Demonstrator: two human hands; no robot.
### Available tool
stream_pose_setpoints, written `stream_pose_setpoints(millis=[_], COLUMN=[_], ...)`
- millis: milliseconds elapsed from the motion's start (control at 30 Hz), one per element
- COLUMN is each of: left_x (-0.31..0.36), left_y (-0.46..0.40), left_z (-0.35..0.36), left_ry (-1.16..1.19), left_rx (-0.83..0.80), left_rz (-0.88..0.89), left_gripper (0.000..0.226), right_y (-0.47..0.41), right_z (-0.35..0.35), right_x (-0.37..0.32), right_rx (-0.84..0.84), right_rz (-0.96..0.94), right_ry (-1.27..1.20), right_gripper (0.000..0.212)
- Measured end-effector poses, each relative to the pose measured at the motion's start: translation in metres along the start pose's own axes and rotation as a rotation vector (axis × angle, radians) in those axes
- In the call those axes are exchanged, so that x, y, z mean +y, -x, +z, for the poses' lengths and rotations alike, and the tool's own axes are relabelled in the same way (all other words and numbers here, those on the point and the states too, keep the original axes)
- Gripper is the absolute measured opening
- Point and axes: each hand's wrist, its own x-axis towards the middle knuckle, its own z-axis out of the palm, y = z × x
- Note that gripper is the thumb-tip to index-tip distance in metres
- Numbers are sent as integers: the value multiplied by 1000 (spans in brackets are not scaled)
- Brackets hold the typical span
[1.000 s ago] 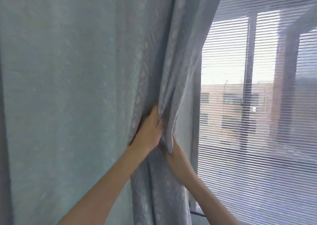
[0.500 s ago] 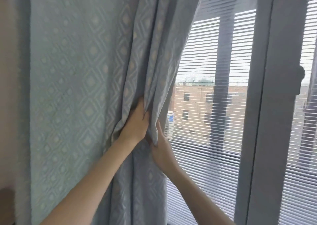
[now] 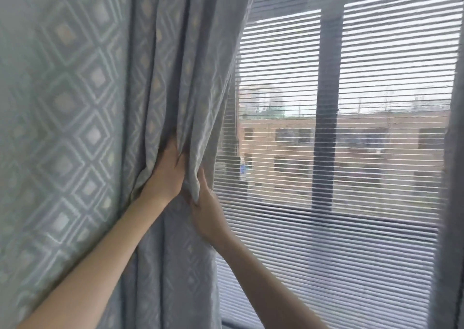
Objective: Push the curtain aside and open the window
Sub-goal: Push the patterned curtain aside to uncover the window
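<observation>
Gathering the curtain into tighter folds, the left hand has its grip clamped on a bunch of the fabric while the right hand pinches the hanging edge just beside it, both at the left of the window. Compared with a second ago the cloth has slid further left, so much more of the slatted glass shows, with a dark upright bar plainly in view. The curtain step looks nearly done, I judge; no handle shows, and the window itself is not yet opened.
</observation>
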Motion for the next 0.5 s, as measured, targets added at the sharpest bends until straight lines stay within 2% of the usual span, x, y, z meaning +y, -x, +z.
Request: stream_pose_setpoints(millis=[233, 500], left_x=[-99, -184], left_y=[-27, -46], left_z=[-57, -113], left_ry=[14, 32], left_rx=[44, 33], left_rz=[48, -110], left_gripper=[42, 54], right_y=[-46, -87], right_z=[94, 183], right_x=[-30, -58], right_rx=[-48, -138], right_rz=[74, 90], right_ry=[57, 62], right_gripper=[92, 94])
